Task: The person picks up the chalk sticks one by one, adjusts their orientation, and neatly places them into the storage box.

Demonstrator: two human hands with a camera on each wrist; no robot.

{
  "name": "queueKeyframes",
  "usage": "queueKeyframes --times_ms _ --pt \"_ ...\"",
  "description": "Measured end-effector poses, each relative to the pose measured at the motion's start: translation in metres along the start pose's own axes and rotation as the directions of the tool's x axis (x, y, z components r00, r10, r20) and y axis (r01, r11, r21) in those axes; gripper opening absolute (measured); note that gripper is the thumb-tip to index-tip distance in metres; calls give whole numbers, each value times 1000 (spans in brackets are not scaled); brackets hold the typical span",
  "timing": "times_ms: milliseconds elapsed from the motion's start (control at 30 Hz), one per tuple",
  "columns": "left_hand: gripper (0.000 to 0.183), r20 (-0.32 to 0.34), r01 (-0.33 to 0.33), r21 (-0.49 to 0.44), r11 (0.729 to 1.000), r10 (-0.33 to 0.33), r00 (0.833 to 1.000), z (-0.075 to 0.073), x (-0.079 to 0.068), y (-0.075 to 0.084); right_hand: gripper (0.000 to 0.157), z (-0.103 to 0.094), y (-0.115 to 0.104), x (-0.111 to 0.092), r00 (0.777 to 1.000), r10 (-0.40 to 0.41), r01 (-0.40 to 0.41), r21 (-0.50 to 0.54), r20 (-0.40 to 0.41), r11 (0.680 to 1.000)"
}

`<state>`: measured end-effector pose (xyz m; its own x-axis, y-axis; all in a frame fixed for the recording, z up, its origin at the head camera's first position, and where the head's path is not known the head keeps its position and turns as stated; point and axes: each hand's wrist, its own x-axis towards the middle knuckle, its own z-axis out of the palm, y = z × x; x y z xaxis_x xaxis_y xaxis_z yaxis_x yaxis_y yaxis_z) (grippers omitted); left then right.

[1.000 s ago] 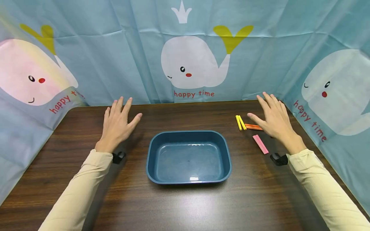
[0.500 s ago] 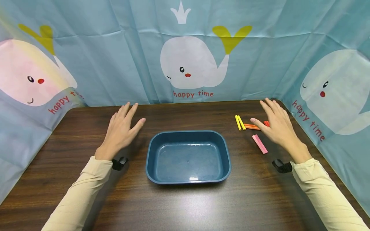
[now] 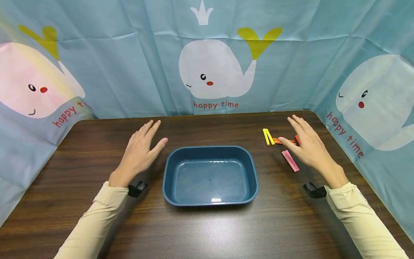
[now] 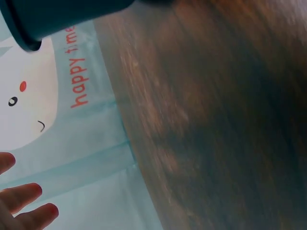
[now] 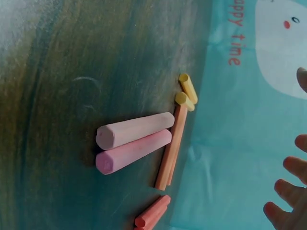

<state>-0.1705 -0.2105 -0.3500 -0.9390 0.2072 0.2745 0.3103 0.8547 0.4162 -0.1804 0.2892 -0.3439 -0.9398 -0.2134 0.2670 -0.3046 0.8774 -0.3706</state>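
My left hand [image 3: 139, 154] hovers left of the blue plastic tub [image 3: 166, 180], its fingers spread and holding nothing. In the left wrist view the tub's corner [image 4: 72, 19] shows at the top. My right hand [image 3: 307, 147] hangs over the right side of the table with relaxed fingers, also holding nothing. Beneath and beside it lie sticks of chalk: two pink sticks [image 5: 134, 139], two orange sticks [image 5: 171, 146], two yellow sticks [image 3: 268, 137] and red sticks [image 5: 152, 213]. The hand partly hides the orange and red ones in the head view.
A dark wood-grain table [image 3: 207, 230] bears everything. Behind it and along both sides hangs a light blue curtain [image 3: 129, 72] printed with white whales. Each wrist wears a black strap [image 3: 314, 190].
My left hand has moved right and toward me, closer to the tub. My right hand has drawn back slightly, so the red chalk now shows. The chalk and tub have stayed put.
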Motion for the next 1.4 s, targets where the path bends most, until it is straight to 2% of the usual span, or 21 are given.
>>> queueKeyframes --times_ms 200,433,700,967,1233,1400 --pt "66 18 -22 -20 1000 23 1000 5 -6 5 81 -1 -1 -5 999 -6 5 24 38 1000" --pt "65 63 -55 -72 996 59 996 8 -12 9 81 0 0 -10 999 -18 16 38 42 999" --pt "66 128 -36 -146 989 55 990 10 -18 12 80 -2 0 -17 996 0 -5 61 90 998" --pt "67 186 -50 -222 974 92 978 13 -23 13 76 -4 2 -24 993 11 -15 30 116 999" --pt "66 235 -62 -257 964 124 964 17 -28 14 71 -4 4 -28 987 53 -54 2 153 999" --pt "68 265 -65 -264 962 137 954 21 -30 14 65 -1 6 -32 988 27 -25 -19 155 1000"
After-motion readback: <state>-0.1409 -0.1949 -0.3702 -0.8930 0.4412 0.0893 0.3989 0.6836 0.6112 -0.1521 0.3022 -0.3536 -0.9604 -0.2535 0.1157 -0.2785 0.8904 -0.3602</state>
